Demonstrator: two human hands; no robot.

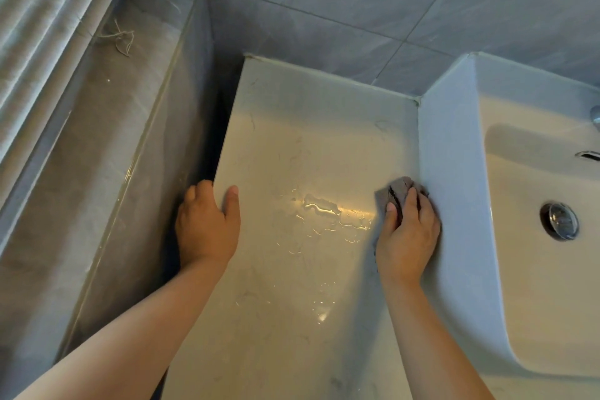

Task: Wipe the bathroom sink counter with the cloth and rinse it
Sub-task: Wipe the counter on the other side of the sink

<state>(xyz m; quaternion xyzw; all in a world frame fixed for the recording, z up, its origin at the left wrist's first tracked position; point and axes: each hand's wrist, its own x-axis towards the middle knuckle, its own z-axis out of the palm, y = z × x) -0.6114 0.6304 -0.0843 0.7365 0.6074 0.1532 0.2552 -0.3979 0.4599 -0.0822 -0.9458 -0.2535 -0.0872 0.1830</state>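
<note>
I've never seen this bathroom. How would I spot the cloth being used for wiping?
Find the white sink on the right, raised above the pale counter. Against its outer wall, the right hand grips a small bunched cloth on the counter. It is the only soft, grey thing there; the left hand holds just the counter's edge.

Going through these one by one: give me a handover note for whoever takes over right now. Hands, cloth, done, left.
The left hand grips the counter at its left edge, thumb on top.
The right hand holds the bunched cloth on the counter, against the outer wall of the sink.
Water streaks lie between the hands, so wiping is unfinished.
Left: wipe those up, then rinse at the sink.
</note>
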